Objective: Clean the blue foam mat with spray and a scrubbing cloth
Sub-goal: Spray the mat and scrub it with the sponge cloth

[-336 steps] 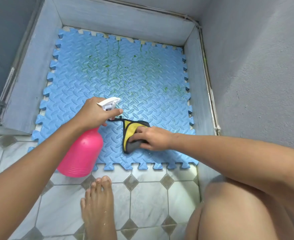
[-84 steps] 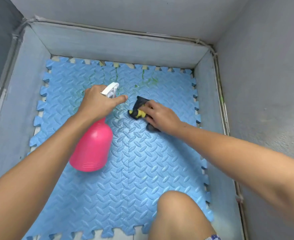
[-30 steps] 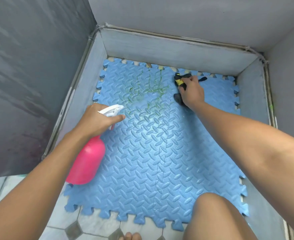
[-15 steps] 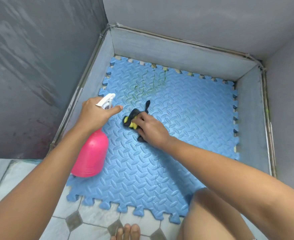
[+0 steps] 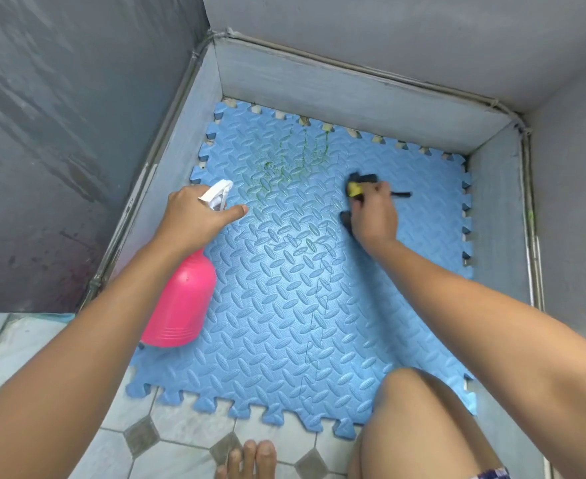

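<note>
The blue foam mat (image 5: 301,305) lies on the floor of a grey-walled alcove, its near edge lapping onto the tiled floor (image 5: 181,440). It is soft interlocking foam with a raised oval tread and toothed jigsaw borders; green stains (image 5: 284,167) speckle the far-left part, streaking toward the far wall. Right of the stains, the right hand (image 5: 372,219) presses the scrubbing cloth (image 5: 355,188), a yellow-and-black pad with a dark strap trailing right, fingers curled over it and holding it flat to the mat. The left hand (image 5: 194,219) grips the neck of the pink spray bottle (image 5: 181,302), smooth plastic with a white trigger head, index finger extended toward the stains. Risks, as I judge them: wet foam is slick, so a braced knee or the cloth could skid; hard scrubbing could lift the joined tiles apart along their seam; residue may stay lodged between the raised ovals.
</note>
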Demonstrator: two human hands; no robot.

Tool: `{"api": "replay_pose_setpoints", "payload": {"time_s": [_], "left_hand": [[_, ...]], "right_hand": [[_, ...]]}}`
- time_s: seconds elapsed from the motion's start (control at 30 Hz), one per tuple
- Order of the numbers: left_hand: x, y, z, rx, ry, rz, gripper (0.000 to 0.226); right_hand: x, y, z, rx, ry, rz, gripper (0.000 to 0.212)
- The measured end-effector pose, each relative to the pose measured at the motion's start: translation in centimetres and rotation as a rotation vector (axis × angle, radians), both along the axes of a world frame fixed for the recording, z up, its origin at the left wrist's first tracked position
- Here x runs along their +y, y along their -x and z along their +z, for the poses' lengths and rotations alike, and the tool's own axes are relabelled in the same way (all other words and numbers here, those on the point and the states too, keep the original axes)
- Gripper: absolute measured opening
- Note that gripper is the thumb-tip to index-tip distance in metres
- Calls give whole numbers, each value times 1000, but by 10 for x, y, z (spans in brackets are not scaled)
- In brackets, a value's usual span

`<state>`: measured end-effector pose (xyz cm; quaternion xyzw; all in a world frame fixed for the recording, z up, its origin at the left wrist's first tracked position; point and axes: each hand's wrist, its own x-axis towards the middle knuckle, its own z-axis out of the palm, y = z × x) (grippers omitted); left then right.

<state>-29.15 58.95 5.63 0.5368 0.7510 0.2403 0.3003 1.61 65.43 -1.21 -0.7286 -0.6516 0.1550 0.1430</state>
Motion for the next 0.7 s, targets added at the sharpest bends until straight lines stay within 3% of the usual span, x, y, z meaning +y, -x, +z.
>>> {"api": "replay_pose_setpoints", "payload": {"time_s": [0.1,0.17,0.37,0.5,0.7], "left_hand": [[4,-4,2,21,18,6,57],[5,-4,3,31,46,18,58],[-1,-5,7,113,47,86,56],[-2,-5,7,47,30,19,56],[5,8,8,83,71,249,59]], "right_hand": [[-62,55,3,63,-2,523,31],[-85,73,0,43,-5,712,31],[-79,72,-6,5,7,721,34],[-58,67,-2,-24,10,720,34],[-16,99,2,-38,-14,1178,32]]}}
